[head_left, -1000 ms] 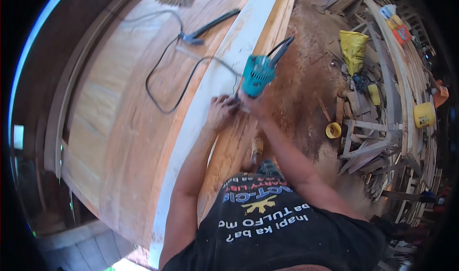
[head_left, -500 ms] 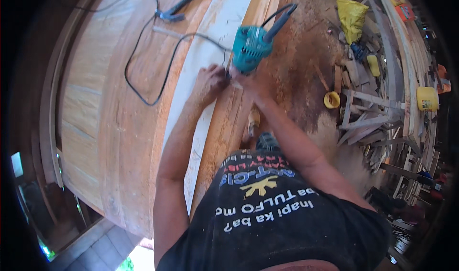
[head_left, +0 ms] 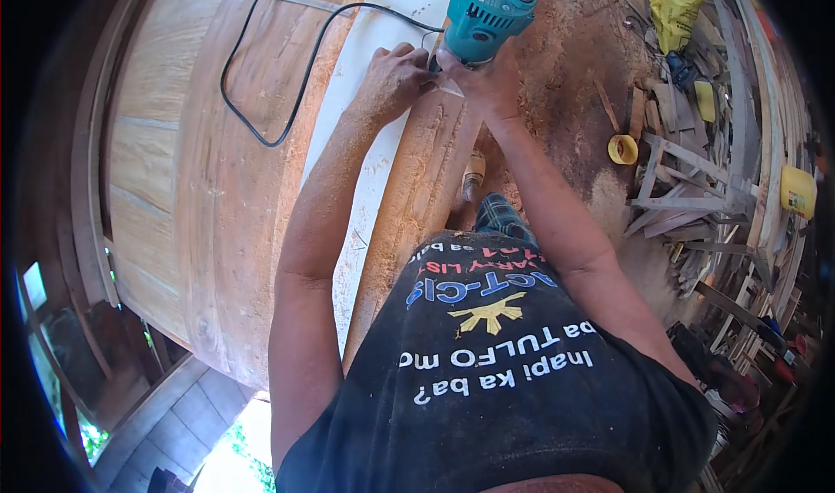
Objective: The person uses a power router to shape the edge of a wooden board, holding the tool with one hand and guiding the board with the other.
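A teal trim router (head_left: 490,15) stands at the far end of my reach, upright on a long wooden board (head_left: 416,176) strewn with sawdust. My right hand (head_left: 489,89) is closed around its lower body, thumb toward the left side. Against the left side of the router's dark base, my left hand (head_left: 396,80) grips with curled, dusty fingers. Its fingertips are partly hidden by the base. The bit and the cut beneath it cannot be seen. A black cord (head_left: 300,102) loops over the wood panel to the left.
A wide wooden panel (head_left: 222,223) lies on the left, with a white strip (head_left: 348,232) beside the board. At right stand scrap-wood piles (head_left: 687,206), a yellow sack (head_left: 674,10), a yellow round container (head_left: 622,149) and a yellow jug (head_left: 798,191). Sawdust covers the floor.
The router and both hands have slid farther away along the board. The view has shifted too, so the cord loop and surroundings sit higher. Both hands keep their grip.
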### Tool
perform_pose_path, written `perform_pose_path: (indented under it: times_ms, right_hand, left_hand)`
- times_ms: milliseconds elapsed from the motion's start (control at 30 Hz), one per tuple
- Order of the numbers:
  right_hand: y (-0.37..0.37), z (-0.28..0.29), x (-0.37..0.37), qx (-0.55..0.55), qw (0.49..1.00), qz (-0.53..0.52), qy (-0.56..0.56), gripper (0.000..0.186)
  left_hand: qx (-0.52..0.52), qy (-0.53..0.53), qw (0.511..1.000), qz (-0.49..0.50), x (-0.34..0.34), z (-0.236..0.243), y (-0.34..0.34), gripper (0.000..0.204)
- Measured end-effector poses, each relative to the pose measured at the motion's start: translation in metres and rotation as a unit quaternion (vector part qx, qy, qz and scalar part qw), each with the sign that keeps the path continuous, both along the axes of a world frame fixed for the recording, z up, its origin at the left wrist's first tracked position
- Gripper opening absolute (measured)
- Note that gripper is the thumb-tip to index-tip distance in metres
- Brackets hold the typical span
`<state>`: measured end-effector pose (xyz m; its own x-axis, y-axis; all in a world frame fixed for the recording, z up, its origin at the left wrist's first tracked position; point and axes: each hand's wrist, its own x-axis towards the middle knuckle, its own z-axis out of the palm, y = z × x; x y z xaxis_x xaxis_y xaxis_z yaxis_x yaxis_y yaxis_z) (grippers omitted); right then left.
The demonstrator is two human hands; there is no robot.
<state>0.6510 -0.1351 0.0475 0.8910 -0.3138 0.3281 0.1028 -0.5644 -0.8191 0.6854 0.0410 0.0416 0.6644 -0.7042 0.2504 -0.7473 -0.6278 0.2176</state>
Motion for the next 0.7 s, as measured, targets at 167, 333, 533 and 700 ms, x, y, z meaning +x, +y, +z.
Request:
perform_pose_path:
  times_ms: [167,333,533,700]
  right_hand:
    - [-0.007,-0.003,0.011,-0.022,1.000,-0.006,-0.007,0.073]
    - [-0.009,-0.004,0.018,-0.032,0.999,-0.024,0.001,0.075]
    - [-0.017,-0.001,0.031,-0.031,0.999,-0.018,-0.025,0.075]
    - [-0.019,0.006,0.033,-0.020,1.000,-0.015,-0.017,0.075]
  left_hand:
    - [0.012,0.006,1.000,0.008,0.009,0.004,-0.007,0.016]
    - [0.021,-0.003,1.000,0.009,0.018,0.003,-0.011,0.016]
    - [-0.016,-0.023,1.000,-0.001,0.028,0.002,-0.016,0.015]
    - [0.025,-0.025,0.999,0.007,0.037,0.002,-0.022,0.015]
